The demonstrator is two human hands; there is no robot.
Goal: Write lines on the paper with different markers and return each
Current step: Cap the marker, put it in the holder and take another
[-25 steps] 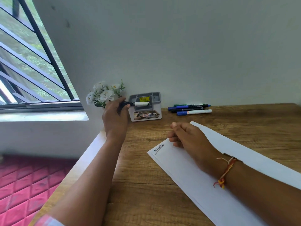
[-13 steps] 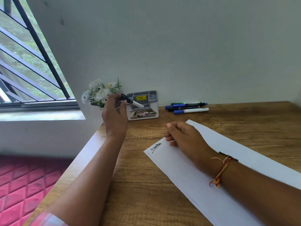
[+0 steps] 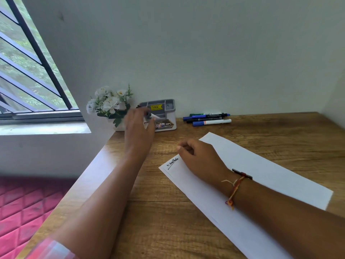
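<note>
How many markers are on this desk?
5. Four lie bunched by the wall: green marker, blue-and-black marker, black marker, blue-capped white marker. The fifth marker lies at the grey organizer, by the left hand. More may hide inside.

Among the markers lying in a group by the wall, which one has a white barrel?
The front marker, the one closest to the paper: it has a blue cap and a white barrel. The other markers behind it have dark barrels.

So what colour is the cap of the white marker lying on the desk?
Blue cap, head view.

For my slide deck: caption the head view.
Left hand at a marker in the grey organizer; right hand rests on the paper.
</note>
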